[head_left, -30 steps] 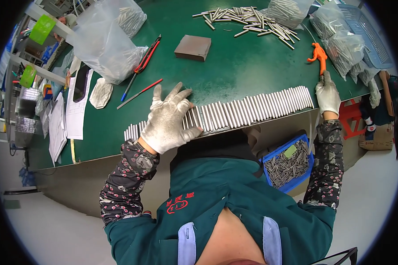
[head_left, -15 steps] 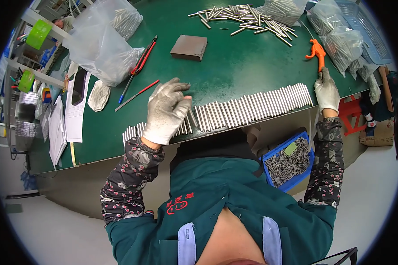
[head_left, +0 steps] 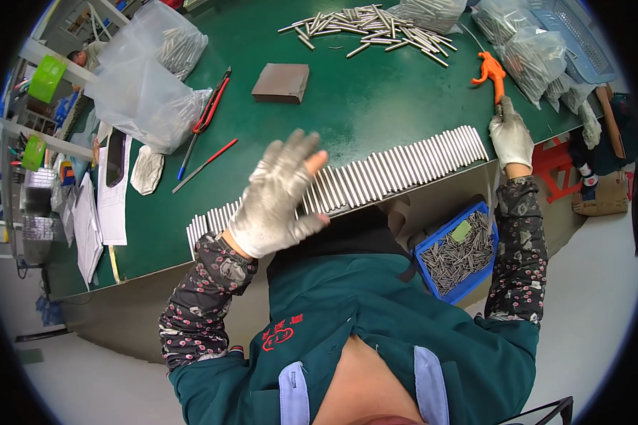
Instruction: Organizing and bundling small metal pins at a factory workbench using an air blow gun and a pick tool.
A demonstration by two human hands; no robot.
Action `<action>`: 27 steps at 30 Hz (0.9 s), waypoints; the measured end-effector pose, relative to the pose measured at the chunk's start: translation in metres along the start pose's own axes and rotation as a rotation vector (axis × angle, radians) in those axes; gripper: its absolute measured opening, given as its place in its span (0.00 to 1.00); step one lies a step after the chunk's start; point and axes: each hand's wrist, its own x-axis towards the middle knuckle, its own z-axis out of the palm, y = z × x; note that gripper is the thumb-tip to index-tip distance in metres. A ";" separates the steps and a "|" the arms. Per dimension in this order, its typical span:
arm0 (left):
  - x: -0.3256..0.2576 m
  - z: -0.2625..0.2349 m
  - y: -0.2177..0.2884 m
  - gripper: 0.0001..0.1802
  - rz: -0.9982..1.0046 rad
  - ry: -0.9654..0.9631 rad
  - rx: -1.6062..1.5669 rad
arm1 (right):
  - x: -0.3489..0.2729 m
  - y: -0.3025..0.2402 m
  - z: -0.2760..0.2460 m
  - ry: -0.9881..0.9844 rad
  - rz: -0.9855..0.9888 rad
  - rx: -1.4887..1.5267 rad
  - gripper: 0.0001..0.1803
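Left hand [head_left: 280, 195] hovers with fingers spread flat over the rod row [head_left: 347, 184] along the counter [head_left: 376, 106] edge — suited to levelling them — while right hand [head_left: 510, 134] pinches the orange tool [head_left: 493, 74].

left hand [head_left: 276, 198] motion-blurred, hiding part of rod row [head_left: 397, 168]

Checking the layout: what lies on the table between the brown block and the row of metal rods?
Only bare green table separates the brown block from the row of metal rods, seen in the head view.
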 end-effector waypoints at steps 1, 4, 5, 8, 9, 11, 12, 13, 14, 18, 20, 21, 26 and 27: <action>0.004 -0.001 0.006 0.47 0.041 -0.138 0.019 | -0.001 0.000 -0.001 0.002 0.007 -0.007 0.23; -0.004 0.009 0.004 0.46 0.159 -0.280 0.193 | 0.001 -0.002 -0.001 -0.010 0.009 -0.026 0.23; -0.005 0.007 0.002 0.46 0.159 -0.281 0.192 | 0.000 -0.002 -0.002 -0.011 0.009 -0.026 0.23; -0.010 -0.002 -0.002 0.47 0.117 -0.350 0.131 | -0.001 -0.004 -0.004 -0.015 0.001 -0.027 0.23; -0.012 -0.006 -0.003 0.47 0.109 -0.352 0.132 | -0.001 -0.002 -0.002 -0.007 -0.002 -0.016 0.23; -0.015 -0.013 -0.009 0.50 0.035 -0.241 0.013 | -0.001 0.000 -0.001 -0.002 -0.012 0.003 0.23; -0.017 -0.017 -0.015 0.53 0.042 -0.193 0.021 | -0.001 0.001 -0.002 -0.007 -0.009 0.000 0.23; -0.019 -0.021 -0.020 0.54 0.044 -0.147 0.041 | -0.001 0.001 -0.002 -0.013 -0.007 -0.003 0.23; -0.019 -0.027 -0.023 0.55 0.025 -0.142 0.051 | 0.000 0.002 0.000 -0.002 -0.013 0.006 0.23; -0.023 -0.034 -0.024 0.60 -0.042 -0.189 0.088 | 0.001 0.004 0.002 0.000 -0.020 0.008 0.23; -0.024 -0.032 -0.023 0.61 -0.036 -0.218 0.109 | 0.002 0.005 0.002 0.014 -0.025 0.011 0.23; -0.024 -0.029 -0.023 0.62 -0.028 -0.251 0.128 | 0.002 0.005 0.003 0.025 -0.026 0.014 0.23; -0.019 -0.015 -0.014 0.60 0.028 -0.356 0.162 | 0.004 0.003 0.001 -0.016 -0.004 -0.002 0.23; -0.018 -0.011 -0.012 0.60 0.032 -0.355 0.161 | 0.004 0.003 0.002 -0.022 0.003 -0.004 0.22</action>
